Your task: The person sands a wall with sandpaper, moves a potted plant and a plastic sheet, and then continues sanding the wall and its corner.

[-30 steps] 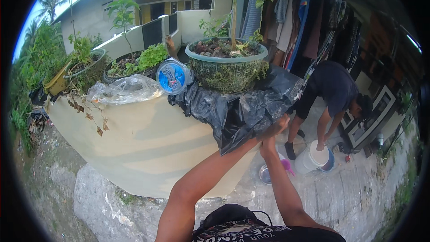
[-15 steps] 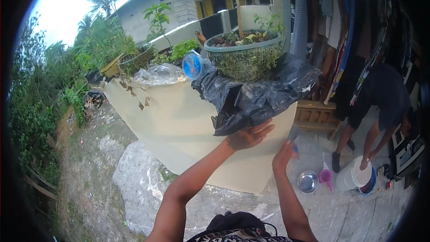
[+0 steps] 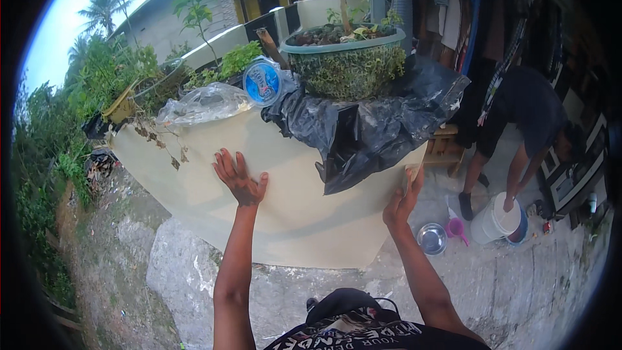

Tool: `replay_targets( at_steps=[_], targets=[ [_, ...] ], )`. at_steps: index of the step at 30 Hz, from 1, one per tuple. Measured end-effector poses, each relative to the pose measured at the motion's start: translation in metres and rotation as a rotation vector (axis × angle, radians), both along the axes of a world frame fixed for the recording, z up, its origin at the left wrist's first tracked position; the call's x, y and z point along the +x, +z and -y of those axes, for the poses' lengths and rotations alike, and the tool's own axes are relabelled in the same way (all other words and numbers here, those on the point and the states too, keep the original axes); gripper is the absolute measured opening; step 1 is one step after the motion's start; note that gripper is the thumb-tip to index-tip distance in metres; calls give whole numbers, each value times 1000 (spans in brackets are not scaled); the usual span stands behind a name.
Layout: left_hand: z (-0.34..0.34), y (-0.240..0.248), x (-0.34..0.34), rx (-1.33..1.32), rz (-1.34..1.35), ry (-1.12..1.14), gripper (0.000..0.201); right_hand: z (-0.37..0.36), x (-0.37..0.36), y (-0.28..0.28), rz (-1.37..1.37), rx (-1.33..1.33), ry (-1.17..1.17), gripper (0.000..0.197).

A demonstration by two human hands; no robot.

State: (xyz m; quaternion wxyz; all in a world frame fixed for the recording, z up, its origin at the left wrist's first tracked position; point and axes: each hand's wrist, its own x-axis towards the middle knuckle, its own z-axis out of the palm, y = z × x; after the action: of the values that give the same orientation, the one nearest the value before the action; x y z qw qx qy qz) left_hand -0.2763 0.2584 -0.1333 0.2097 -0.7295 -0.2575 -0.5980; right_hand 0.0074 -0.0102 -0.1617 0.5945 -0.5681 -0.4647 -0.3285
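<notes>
A smooth cream panel or low wall face (image 3: pixel 291 227) stands in front of me. My left hand (image 3: pixel 238 180) lies against its left half, fingers spread and palm towards the surface. At its right edge my right hand (image 3: pixel 403 202) rests with the fingers stretched upward along the edge; its palm side is partly hidden. Crumpled black plastic sheeting (image 3: pixel 382 126) hangs over the top between my hands, touching neither. On that sheeting sits a mossy, pale-rimmed plant pot (image 3: pixel 350 68) with a thin stem growing from it.
Clear plastic (image 3: pixel 204 104) and a blue-lidded tub (image 3: pixel 262 82) lie along the top. At right a person (image 3: pixel 528 100) bends over a white bucket (image 3: pixel 497 219). Nearby are a metal bowl (image 3: pixel 432 238), a pink dipper (image 3: pixel 457 228) and hanging clothes (image 3: pixel 447 6).
My left hand has moved left from beneath the black sheeting onto the cream surface, its fingers spreading. My right hand has stayed near the right edge. The view has shifted.
</notes>
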Motion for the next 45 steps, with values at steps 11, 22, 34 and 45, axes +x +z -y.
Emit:
replay_targets(
  at_steps=[11, 22, 34, 45],
  targets=[
    [-29, -28, -11, 39, 88, -61, 72, -53, -50, -2, 285, -198, -542, 60],
    [-39, -38, -14, 52, 75, -63, 71, -77, -93, -73, 766, -464, -351, 61],
    [-40, -48, -20, 70, 43, -31, 70, -102, -110, 4, 396, -223, -301, 69],
    [-37, -44, -19, 72, 28, -39, 69, -101, -106, 17, 370, -301, -321, 70]
  ],
)
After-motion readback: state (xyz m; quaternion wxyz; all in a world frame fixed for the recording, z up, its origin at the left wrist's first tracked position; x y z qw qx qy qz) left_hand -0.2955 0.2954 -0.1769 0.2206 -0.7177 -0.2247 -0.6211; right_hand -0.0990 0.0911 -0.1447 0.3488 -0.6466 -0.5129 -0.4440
